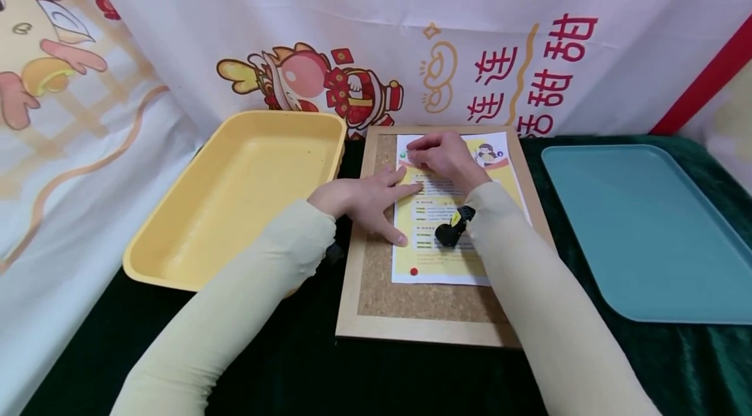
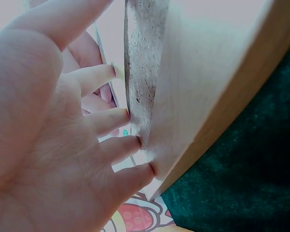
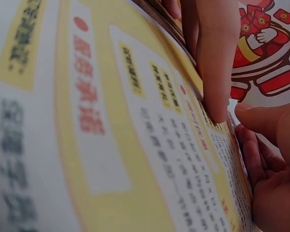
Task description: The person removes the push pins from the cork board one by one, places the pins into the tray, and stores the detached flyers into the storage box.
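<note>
A printed yellow-and-white sheet (image 1: 437,266) lies on a wood-framed corkboard (image 1: 376,302). My left hand (image 1: 376,199) rests with spread fingers across the sheet's left edge and the bare cork; in the left wrist view its palm and fingers (image 2: 117,150) show beside the frame. At the sheet's upper left corner, my right hand (image 1: 443,158) pinches a small green pushpin (image 1: 403,156) between thumb and index finger. The right wrist view shows those fingertips close to the paper, the pin mostly hidden by them. A red pushpin (image 1: 414,271) sits at the sheet's lower left corner.
To the left stands a yellow plastic basin (image 1: 235,194). A flat blue-green tray (image 1: 658,226) lies to the right. Dark green cloth (image 1: 282,351) covers the table, and a printed white curtain (image 1: 364,4) hangs behind the board.
</note>
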`<state>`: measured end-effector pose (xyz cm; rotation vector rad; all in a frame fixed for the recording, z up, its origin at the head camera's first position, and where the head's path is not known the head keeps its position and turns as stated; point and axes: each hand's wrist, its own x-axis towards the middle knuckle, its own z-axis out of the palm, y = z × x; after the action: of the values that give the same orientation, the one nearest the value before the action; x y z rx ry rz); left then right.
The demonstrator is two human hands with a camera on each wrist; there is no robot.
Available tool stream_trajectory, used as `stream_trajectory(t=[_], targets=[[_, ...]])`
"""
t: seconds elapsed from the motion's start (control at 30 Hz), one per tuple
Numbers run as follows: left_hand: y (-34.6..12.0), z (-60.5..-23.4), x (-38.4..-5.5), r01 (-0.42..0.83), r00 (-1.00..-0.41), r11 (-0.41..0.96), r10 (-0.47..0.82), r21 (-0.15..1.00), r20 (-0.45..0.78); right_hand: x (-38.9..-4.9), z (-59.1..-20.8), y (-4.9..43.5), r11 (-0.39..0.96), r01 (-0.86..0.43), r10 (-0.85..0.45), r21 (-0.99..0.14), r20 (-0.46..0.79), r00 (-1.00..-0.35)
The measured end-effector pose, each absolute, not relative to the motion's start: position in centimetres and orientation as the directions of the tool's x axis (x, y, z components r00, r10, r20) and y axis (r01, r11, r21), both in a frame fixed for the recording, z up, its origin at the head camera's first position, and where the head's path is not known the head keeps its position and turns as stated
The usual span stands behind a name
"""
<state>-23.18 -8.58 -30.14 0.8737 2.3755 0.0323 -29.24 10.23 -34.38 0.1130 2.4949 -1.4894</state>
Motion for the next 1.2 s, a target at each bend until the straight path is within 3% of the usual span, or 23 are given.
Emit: stream_trajectory(t=[1.2], targets=[[-8.5,-30.4,-23.4,0.583,-0.602,0.783,0.595,0.216,-0.532,-29.7,-34.6,9.5,0.572,0.124,-0.06,-0.811,-0.192,-0.98]])
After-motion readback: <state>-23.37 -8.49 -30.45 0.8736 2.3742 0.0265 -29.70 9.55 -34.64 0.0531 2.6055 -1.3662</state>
